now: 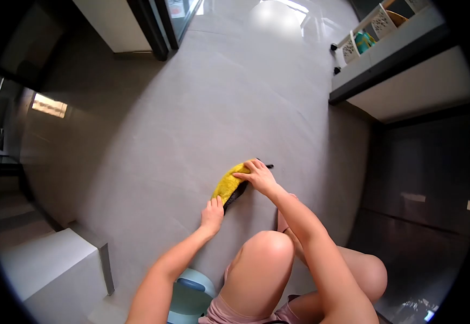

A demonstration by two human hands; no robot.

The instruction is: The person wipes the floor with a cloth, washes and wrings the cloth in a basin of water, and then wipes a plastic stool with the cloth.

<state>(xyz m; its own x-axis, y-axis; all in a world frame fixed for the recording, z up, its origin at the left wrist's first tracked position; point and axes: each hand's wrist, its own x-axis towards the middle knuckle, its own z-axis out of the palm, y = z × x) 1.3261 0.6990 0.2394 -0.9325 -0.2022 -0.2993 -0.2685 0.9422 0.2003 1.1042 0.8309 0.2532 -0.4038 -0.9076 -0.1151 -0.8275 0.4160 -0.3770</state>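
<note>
A yellow cloth (pixel 228 184) with a dark underside and dark edging is stretched between my two hands, low over the grey tiled floor. My left hand (pixel 212 215) grips its near-left end, fingers folded over the yellow face. At the far-right end, my right hand (pixel 257 175) pinches the cloth, with the thumb lying along the yellow side. A short dark tip pokes out past the right fingers. Whether the cloth's lower edge touches the floor, I cannot tell.
A light blue plastic stool or bin (pixel 194 294) stands beside my left knee. White-topped furniture (pixel 57 259) is at lower left. Dark cabinets (pixel 424 178) line the right side, with a wheeled white rack (pixel 349 49) beyond. A door frame (pixel 162 32) stands at upper left.
</note>
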